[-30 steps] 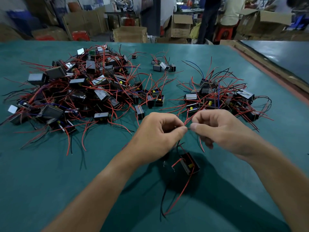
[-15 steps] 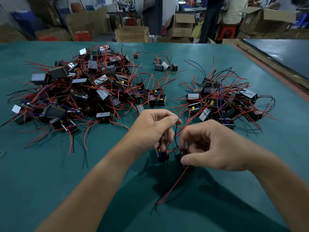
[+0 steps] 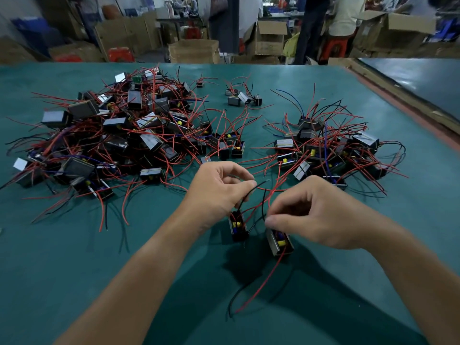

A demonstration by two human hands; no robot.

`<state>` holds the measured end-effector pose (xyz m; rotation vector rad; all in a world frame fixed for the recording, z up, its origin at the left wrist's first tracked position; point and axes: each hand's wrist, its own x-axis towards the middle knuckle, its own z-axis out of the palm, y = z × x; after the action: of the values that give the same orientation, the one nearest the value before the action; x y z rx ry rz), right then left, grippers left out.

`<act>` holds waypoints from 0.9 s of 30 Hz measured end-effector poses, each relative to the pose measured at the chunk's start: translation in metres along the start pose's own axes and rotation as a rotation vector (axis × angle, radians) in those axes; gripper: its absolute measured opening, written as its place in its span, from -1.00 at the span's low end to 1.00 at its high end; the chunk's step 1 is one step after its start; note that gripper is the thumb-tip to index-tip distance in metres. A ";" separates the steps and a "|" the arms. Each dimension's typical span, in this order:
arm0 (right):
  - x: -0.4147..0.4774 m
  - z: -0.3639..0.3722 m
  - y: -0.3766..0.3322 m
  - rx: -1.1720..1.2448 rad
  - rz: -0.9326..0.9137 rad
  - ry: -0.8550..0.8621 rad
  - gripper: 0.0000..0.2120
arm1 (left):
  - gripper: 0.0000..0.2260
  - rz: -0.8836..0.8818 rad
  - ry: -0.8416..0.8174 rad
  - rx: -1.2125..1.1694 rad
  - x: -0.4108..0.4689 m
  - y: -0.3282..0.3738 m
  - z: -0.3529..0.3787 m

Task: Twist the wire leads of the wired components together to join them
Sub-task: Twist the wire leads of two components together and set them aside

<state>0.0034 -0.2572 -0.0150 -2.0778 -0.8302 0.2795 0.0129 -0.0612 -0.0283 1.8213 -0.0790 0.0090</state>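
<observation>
The head camera shows two bare hands working low over a teal matted surface [image 3: 74, 257]. The left hand [image 3: 219, 190] has its grip clenched in a pinch, thumb and forefinger on a thin black wire lead [image 3: 261, 183]. This lead rises from a small black box-shaped component [image 3: 238, 226] with a yellow part inside, lying just below that hand. The right hand [image 3: 321, 215] also curls its grip, thumb and fingers pinching a second black wire lead [image 3: 264, 202] right above a grey metal-sided component [image 3: 280, 241]. These two components lie just beside each other, not touching. One long red wire lead [image 3: 263, 283] trails from the grey one toward the viewer.

Behind the hands lie two heaps of similar components tangled in red and black wires: a large heap [image 3: 112, 135] on the left and a smaller heap [image 3: 331, 150] on the right. Farther back sit a small cluster [image 3: 242, 98] of three or four pieces and one lone piece [image 3: 199, 83].
</observation>
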 end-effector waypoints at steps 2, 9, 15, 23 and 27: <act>-0.001 -0.006 0.001 0.032 0.023 0.030 -0.79 | -0.91 0.025 0.002 0.031 0.001 -0.001 -0.001; 0.003 -0.013 0.009 0.082 0.065 0.228 -0.86 | -0.69 0.005 -0.232 0.079 -0.001 0.001 -0.001; 0.006 -0.013 0.013 0.104 0.067 0.340 -0.89 | -0.70 -0.009 -0.240 0.070 0.000 -0.005 -0.001; 0.008 -0.012 0.014 0.177 0.086 0.403 -0.87 | -0.81 0.049 -0.121 0.224 0.003 -0.010 0.002; 0.008 -0.012 0.013 0.203 0.110 0.401 -0.88 | -0.74 0.101 -0.130 0.312 0.001 -0.011 0.004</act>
<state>0.0212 -0.2651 -0.0175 -1.9020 -0.4282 0.0016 0.0143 -0.0627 -0.0403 2.1269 -0.2747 -0.0278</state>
